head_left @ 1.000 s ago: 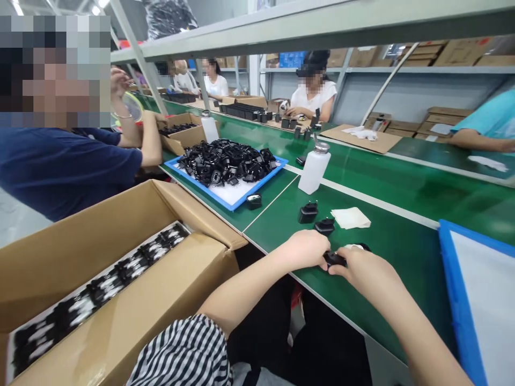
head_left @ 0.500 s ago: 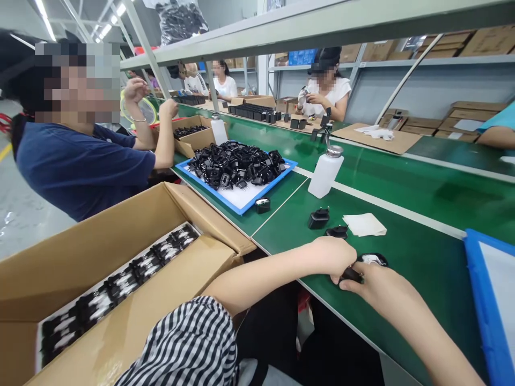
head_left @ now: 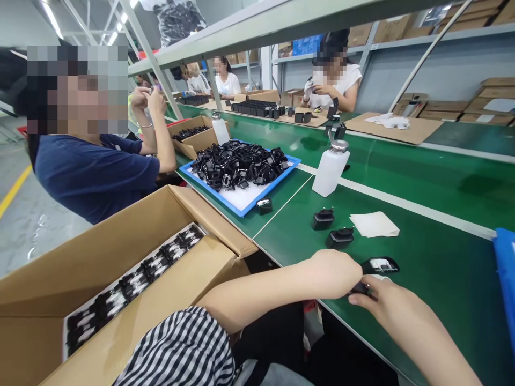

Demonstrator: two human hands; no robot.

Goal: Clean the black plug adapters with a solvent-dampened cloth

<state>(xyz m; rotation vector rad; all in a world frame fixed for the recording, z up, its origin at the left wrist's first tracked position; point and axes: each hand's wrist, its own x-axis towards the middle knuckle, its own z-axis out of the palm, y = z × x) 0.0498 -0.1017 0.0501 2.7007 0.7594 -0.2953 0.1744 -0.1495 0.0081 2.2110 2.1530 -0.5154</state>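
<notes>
Over the green bench, both of my hands meet around a dark plug adapter (head_left: pixel 359 289). My right hand (head_left: pixel 392 299) pinches it between thumb and fingers, with a bit of white cloth or paper at the fingertips. My left hand (head_left: pixel 337 272) is closed at the adapter's left side, its fingers mostly hidden behind the back of the hand. Just beyond lies an open black adapter housing (head_left: pixel 380 265) with a white inside. Two black plug adapters stand farther off, a nearer one (head_left: pixel 340 238) and a farther one (head_left: pixel 323 219). Beside them are white paper sheets (head_left: pixel 375 224).
A white pump bottle (head_left: pixel 330 170) stands behind the adapters. Left of it, a blue-rimmed tray (head_left: pixel 240 209) holds a heap of black adapters. An open carton (head_left: pixel 120 236) with packed adapters is at my left. A co-worker (head_left: pixel 100 171) sits beyond; another blue tray (head_left: pixel 506 279) borders the right.
My hands have drawn slightly nearer to me, uncovering more of the adapter and housing beyond them. The co-worker at left has brought both hands together. The camera view has shifted slightly.
</notes>
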